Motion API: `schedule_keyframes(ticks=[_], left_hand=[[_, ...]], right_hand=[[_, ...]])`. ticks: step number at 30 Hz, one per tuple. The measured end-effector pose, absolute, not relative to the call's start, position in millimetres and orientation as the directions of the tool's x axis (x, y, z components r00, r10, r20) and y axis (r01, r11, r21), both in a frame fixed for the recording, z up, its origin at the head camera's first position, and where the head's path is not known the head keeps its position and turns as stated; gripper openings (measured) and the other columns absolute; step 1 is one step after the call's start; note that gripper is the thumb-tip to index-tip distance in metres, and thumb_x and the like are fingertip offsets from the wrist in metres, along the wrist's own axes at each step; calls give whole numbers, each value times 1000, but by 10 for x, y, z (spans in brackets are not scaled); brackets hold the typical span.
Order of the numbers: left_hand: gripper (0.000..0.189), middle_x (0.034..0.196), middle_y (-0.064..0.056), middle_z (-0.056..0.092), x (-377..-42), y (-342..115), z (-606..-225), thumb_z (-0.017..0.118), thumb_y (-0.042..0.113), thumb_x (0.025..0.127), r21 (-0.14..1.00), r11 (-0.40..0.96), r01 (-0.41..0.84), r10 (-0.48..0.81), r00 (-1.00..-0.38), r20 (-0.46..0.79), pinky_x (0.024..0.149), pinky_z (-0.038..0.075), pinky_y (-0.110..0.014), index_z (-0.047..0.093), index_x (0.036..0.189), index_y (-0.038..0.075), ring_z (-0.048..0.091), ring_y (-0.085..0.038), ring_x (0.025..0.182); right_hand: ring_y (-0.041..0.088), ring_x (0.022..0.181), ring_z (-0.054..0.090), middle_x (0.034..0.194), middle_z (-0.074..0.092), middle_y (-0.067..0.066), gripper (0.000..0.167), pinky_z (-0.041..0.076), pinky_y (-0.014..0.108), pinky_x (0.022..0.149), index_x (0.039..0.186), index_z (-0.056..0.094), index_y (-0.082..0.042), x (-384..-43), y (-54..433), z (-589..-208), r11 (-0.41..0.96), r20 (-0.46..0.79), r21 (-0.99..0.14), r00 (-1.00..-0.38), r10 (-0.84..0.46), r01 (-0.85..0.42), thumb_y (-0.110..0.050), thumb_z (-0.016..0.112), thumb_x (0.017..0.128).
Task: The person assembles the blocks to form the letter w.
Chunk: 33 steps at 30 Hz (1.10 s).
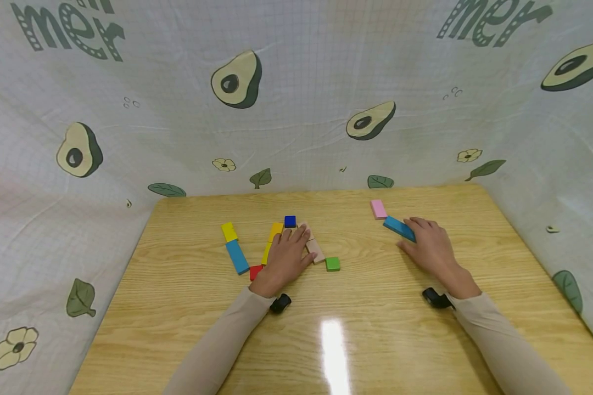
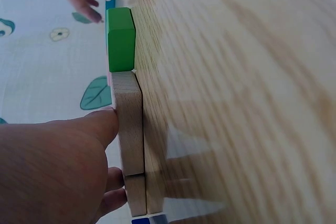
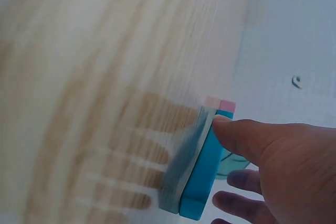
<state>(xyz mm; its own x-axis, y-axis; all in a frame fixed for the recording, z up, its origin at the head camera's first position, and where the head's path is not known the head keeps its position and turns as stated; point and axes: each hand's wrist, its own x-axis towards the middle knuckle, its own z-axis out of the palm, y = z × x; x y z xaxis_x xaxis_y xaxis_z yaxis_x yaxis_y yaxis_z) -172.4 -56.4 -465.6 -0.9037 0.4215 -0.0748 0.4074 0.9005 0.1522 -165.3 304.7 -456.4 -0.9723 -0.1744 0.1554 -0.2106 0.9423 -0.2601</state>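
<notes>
My left hand [image 1: 287,254] lies low over a zigzag row of blocks, its fingers fairly straight. In the left wrist view the thumb touches a plain wooden block [image 2: 129,129], and fingertips meet a second wooden block [image 2: 136,195]. A green block [image 1: 333,264] stands at the end of these. On the right, my right hand [image 1: 430,247] is around one end of a long blue block [image 1: 397,226]. Its thumb rests against this block in the right wrist view, while the other fingers are spread apart beside it. A pink block [image 1: 378,209] adjoins the blue block's far end.
The row's left part has a yellow block [image 1: 229,232], another long blue block [image 1: 237,257], a red block [image 1: 254,272] and two yellow-orange blocks [image 1: 275,229]. A dark blue cube [image 1: 290,221] tops the middle. Patterned cloth [image 1: 296,148] walls off the wooden table's [image 1: 375,329] back and sides.
</notes>
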Motion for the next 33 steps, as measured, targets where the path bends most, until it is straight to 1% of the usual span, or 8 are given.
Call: schedule_keyframes(ticks=[3, 10, 15, 18, 22, 26, 29, 33], left_hand=[[66, 170, -5, 37, -1719, -568, -4654, 55, 48, 109, 154, 900, 409, 422, -904, -64, 122, 31, -54, 43, 164, 13, 38, -34, 152], [66, 171, -5, 36, -1720, -572, -4671, 53, 49, 110, 156, 900, 406, 420, -904, -73, 122, 30, -55, 41, 164, 13, 36, -34, 153], [66, 171, -5, 36, -1720, -575, -4683, 53, 49, 110, 154, 900, 409, 422, -904, -67, 122, 31, -55, 41, 164, 13, 36, -35, 153], [67, 171, -5, 35, -1721, -574, -4684, 53, 49, 110, 150, 899, 411, 424, -903, -65, 122, 31, -55, 41, 164, 13, 36, -35, 153], [67, 172, -5, 35, -1723, -569, -4673, 51, 50, 110, 146, 899, 413, 426, -902, -66, 122, 31, -54, 40, 165, 13, 36, -35, 153], [66, 171, -4, 36, -1727, -564, -4668, 52, 50, 110, 143, 899, 413, 425, -903, -63, 122, 31, -54, 41, 164, 13, 37, -34, 152], [66, 171, -4, 36, -1728, -564, -4667, 52, 50, 110, 141, 900, 412, 424, -904, -64, 122, 31, -54, 41, 164, 13, 36, -34, 152], [66, 171, -5, 37, -1718, -566, -4659, 53, 49, 110, 145, 900, 411, 423, -904, -62, 122, 31, -54, 42, 164, 13, 37, -34, 152]], right_hand=[[57, 122, 54, 136, 60, 35, 60, 44, 71, 97, 142, 59, 10, -1632, 3053, -4573, 949, 164, -236, -971, -174, -210, -21, 80, 95], [56, 119, 55, 128, 64, 34, 59, 37, 71, 101, 142, 60, 8, -1597, 3035, -4578, 956, 157, -229, -976, -152, -185, -23, 80, 95], [56, 115, 56, 123, 66, 34, 60, 40, 71, 97, 141, 61, 8, -1577, 2998, -4565, 954, 135, -232, -978, -160, -189, -25, 82, 94], [54, 114, 58, 123, 66, 33, 62, 42, 70, 96, 141, 61, 8, -1560, 2972, -4536, 949, 102, -237, -977, -187, -206, -27, 82, 94], [53, 116, 57, 131, 63, 33, 69, 43, 70, 97, 145, 58, 8, -1557, 2956, -4479, 932, 64, -254, -966, -252, -260, -28, 85, 92], [57, 126, 53, 146, 52, 34, 79, 44, 72, 98, 150, 51, 8, -1628, 2988, -4439, 904, 39, -264, -940, -339, -337, -26, 88, 89], [59, 133, 48, 156, 44, 35, 85, 43, 74, 102, 154, 46, 9, -1715, 3021, -4415, 886, 1, -258, -917, -400, -387, -24, 88, 88], [60, 137, 45, 158, 41, 37, 88, 42, 74, 105, 154, 44, 10, -1818, 3062, -4379, 859, -36, -269, -887, -461, -436, -19, 90, 85]])
